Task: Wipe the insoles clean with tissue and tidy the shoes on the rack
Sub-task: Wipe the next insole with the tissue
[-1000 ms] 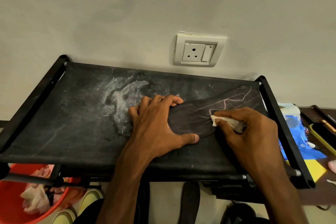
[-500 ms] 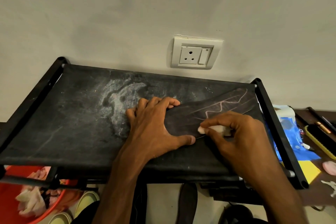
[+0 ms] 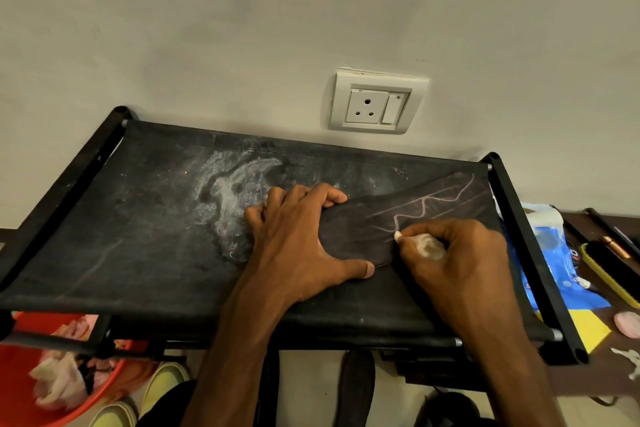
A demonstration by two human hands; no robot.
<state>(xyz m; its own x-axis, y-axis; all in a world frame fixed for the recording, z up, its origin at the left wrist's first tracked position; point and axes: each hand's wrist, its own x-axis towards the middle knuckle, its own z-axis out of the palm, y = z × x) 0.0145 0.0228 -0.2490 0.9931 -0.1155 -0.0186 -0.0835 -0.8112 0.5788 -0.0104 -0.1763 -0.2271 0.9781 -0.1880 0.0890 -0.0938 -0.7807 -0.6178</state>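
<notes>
Head view: insole (image 3: 381, 229) under left grip (image 3: 294, 239), tissue (image 3: 429, 246) in right grip (image 3: 460, 253)

Off-white wall (image 3: 242, 28), white socket plate (image 3: 377, 102), brown side table (image 3: 601, 378)
</notes>
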